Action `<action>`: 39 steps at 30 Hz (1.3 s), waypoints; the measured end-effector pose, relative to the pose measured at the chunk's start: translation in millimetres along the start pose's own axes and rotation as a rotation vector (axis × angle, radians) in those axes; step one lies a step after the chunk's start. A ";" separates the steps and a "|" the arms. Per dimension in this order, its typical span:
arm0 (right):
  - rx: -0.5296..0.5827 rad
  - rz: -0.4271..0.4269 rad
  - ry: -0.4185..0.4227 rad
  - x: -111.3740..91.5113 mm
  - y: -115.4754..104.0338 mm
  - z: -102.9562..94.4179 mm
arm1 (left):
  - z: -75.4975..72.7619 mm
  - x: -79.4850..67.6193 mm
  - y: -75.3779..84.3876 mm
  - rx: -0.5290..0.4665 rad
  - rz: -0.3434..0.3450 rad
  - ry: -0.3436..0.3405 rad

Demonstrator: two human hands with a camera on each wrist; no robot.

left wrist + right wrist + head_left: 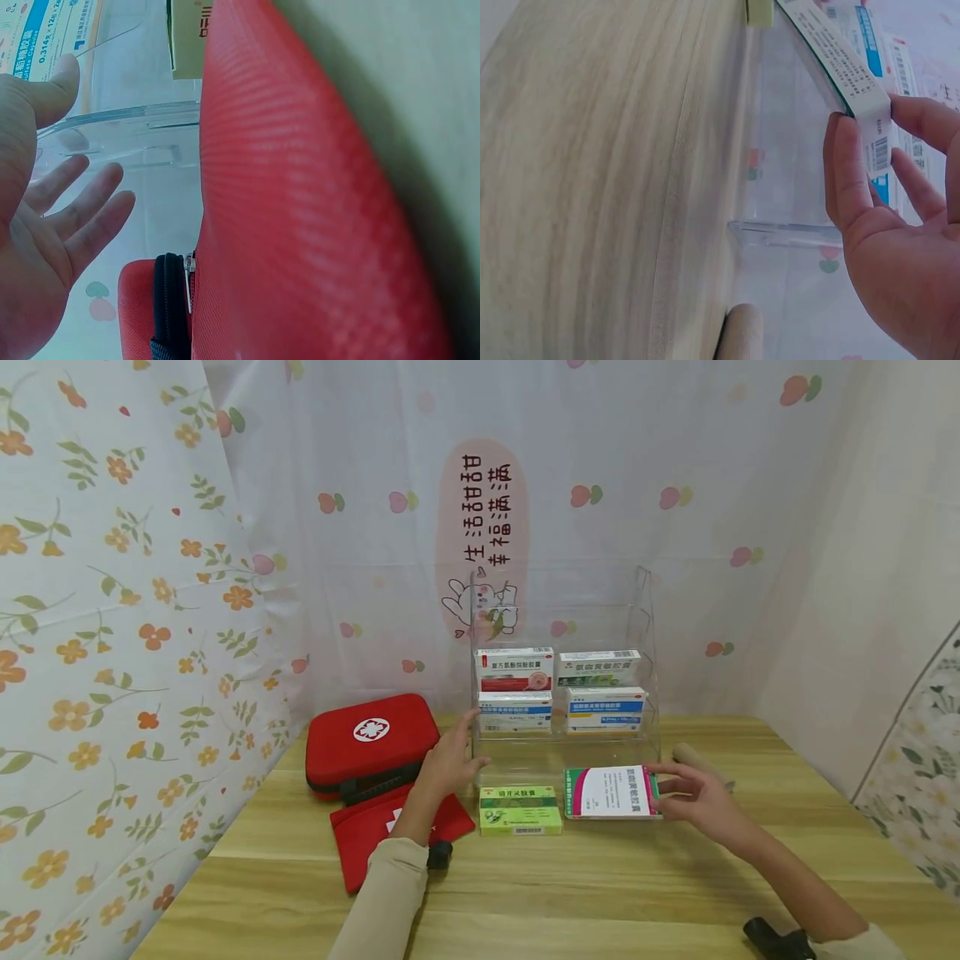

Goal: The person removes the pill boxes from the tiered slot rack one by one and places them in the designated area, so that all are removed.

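Observation:
A clear stepped display rack stands on the table with medicine boxes on its tiers. My right hand pinches the right end of a white medicine box with green and magenta edges, held tilted at the rack's lower front. Beside it sits a yellow-green medicine box. At the rack's left side is my left hand, fingers extended and holding nothing; whether it touches the panel is unclear. Higher up stand two blue-and-white boxes, a red-and-white box and a white-and-green box.
A red first-aid case with a black handle lies left of the rack. In front of it, a flat red pouch is partly covered by my left forearm. A beige rounded object lies behind my right hand. Curtains hang behind the table.

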State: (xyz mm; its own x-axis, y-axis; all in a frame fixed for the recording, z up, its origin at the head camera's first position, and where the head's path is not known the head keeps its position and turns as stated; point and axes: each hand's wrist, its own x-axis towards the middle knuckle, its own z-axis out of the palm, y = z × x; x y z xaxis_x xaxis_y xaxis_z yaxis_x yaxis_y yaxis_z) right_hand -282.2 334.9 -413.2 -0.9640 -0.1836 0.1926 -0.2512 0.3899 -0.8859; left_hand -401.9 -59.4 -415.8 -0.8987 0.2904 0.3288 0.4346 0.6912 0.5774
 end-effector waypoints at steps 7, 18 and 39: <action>-0.001 0.054 -0.055 2.4 1.0 -1.4 | 0.6 0.3 0.6 -0.005 -0.010 0.007; -0.029 0.093 -0.117 5.5 3.0 -0.5 | 4.9 1.0 -1.3 -0.031 -0.028 0.027; -0.032 0.156 -0.087 11.6 11.7 6.9 | 7.3 -0.4 2.2 -0.006 -0.049 0.007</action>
State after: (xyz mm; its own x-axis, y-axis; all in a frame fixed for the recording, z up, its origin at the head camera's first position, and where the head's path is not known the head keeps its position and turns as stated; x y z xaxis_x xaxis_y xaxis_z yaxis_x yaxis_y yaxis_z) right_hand -295.7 331.2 -424.2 -0.9805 -0.1957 0.0152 -0.1032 0.4479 -0.8881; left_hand -401.0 -53.1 -420.1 -0.9183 0.2522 0.3052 0.3909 0.7001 0.5975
